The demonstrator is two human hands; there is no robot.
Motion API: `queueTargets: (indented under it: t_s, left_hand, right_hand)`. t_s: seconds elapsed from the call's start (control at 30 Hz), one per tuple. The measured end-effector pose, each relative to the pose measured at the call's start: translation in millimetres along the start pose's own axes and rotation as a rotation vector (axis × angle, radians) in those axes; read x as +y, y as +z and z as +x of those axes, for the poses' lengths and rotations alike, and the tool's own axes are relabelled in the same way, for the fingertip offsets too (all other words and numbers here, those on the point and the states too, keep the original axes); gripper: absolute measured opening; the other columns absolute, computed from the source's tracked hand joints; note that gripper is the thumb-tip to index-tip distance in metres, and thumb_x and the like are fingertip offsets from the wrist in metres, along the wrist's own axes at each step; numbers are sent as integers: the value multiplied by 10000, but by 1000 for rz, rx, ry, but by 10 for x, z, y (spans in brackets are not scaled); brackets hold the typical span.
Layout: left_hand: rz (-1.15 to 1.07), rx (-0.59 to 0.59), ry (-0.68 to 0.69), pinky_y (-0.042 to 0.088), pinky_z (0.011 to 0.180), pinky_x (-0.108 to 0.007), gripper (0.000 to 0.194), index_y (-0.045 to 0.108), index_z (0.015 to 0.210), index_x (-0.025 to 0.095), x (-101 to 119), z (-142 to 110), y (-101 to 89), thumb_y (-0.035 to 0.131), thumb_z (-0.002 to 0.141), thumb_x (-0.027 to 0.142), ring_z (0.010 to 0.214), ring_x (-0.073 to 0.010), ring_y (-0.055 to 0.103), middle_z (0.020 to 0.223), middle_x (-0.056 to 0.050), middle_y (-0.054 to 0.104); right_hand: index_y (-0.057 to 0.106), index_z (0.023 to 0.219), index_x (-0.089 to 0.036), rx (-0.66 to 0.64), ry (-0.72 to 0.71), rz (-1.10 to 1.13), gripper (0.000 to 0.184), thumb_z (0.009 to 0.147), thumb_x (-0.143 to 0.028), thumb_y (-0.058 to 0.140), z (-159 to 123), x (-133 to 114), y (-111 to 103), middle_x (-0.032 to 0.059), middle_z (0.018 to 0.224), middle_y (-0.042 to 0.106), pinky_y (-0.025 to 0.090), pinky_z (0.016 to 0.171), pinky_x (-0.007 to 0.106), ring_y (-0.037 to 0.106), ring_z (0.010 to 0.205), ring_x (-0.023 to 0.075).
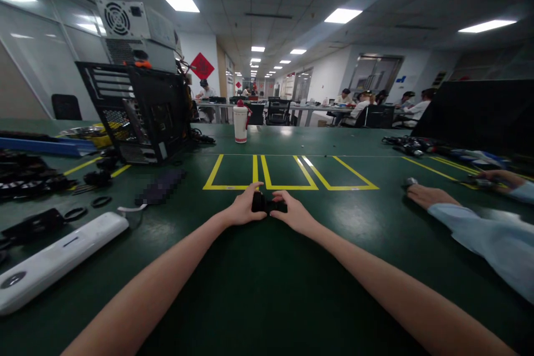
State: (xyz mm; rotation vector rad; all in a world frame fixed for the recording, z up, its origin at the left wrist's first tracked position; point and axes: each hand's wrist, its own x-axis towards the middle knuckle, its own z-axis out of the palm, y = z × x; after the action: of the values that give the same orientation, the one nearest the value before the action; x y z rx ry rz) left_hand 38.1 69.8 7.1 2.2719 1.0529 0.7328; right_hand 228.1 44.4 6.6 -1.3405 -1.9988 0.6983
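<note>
Both hands meet at a small black object (270,207) just above or on the green tabletop, in the middle of the view. It looks like stubby, rounded black parts side by side; whether they are joined I cannot tell. My left hand (243,207) is closed around its left part, thumb below and index finger above. Curled fingers and thumb of my right hand (295,212) grip the right part. Beyond the hands, yellow tape outlines (287,188) mark the table.
A black computer case (142,111) carrying power supplies (136,25) stands left. A white cup (241,122) is at the back. Left lie a white elongated device (62,258), black rings (75,213) and cables. At right, a co-worker's hands (429,196) handle small metallic parts.
</note>
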Motion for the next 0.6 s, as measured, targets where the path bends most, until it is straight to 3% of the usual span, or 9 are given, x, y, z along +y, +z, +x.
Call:
queueTargets:
  t_s: [0.13, 0.23, 0.37, 0.43, 0.5, 0.6]
  left_hand:
    - [90, -24, 111, 315, 899, -452, 740, 254, 1222, 290, 336, -370, 26, 661, 608, 365, 1036, -250, 417, 1121, -56, 423]
    - [106, -133, 164, 335, 883, -423, 592, 350, 1167, 315, 629, -658, 75, 630, 648, 366, 1017, -228, 417, 1095, -38, 427]
    - [126, -174, 103, 377, 848, -380, 355, 496, 1019, 312, 878, -1016, 123, 586, 676, 293, 1001, -220, 423, 1080, -37, 427]
    - [123, -191, 54, 394, 846, -358, 357, 509, 992, 317, 872, -1262, 92, 582, 649, 248, 1005, -219, 434, 1096, -37, 433]
    - [128, -173, -27, 415, 847, -337, 392, 508, 971, 339, 762, -1592, -5, 582, 611, 201, 1009, -214, 457, 1116, -23, 450]
    - [236, -7, -188, 458, 804, -353, 385, 503, 942, 440, 472, -2166, -267, 572, 631, 224, 979, -208, 506, 1097, 43, 499]
  right_hand:
    - [392, 1101, -209, -71, -1, 120, 486, 668, -284, 600, -379, -272, -56, 37, 1005, 551, 399, 861, 363, 532, 948, 170]
    - [375, 1090, -219, -93, 51, 228, 533, 633, -309, 634, -664, -493, -36, 24, 947, 582, 424, 819, 336, 558, 894, 169]
    - [367, 1102, -238, -222, 91, 340, 583, 602, -306, 659, -958, -749, 16, 33, 953, 602, 449, 781, 324, 578, 866, 183]
    - [392, 1109, -243, -269, 64, 337, 558, 618, -325, 642, -1047, -789, -36, 51, 1032, 576, 436, 827, 340, 552, 946, 200]
    - [463, 1070, -246, -218, 43, 247, 470, 640, -361, 614, -1095, -712, -187, 59, 1116, 529, 403, 887, 363, 496, 1039, 222]
    - [493, 1044, -246, -67, 164, 97, 383, 705, -421, 518, -1128, -363, -572, 61, 1129, 520, 404, 896, 375, 495, 1046, 221]
